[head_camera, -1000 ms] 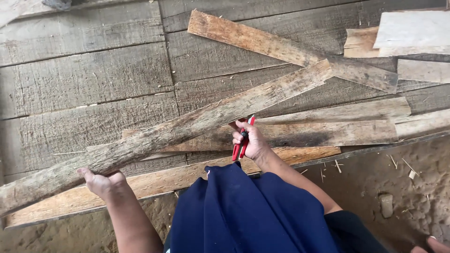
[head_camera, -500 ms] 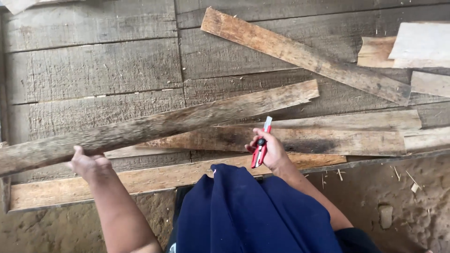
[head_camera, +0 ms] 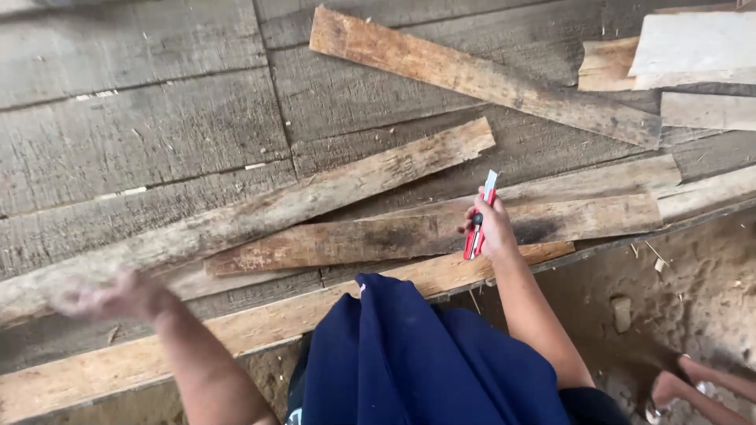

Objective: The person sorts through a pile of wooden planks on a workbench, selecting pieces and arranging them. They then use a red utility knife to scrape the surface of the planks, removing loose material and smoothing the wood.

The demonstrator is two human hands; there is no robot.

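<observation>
Clearly, right hand [head_camera: 494, 228] has its grip clamped on red box cutter [head_camera: 479, 218]; blurred left hand's [head_camera: 118, 295] grip unclear.

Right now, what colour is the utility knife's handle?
Red, with a pale blade out; the utility knife shows in the head view, in the right hand.

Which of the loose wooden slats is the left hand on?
The long grey weathered slat running diagonally from lower left to upper right: the blurred left hand is at its near end. The browner slats lie apart, nearer the right hand holding the red utility knife.
</observation>
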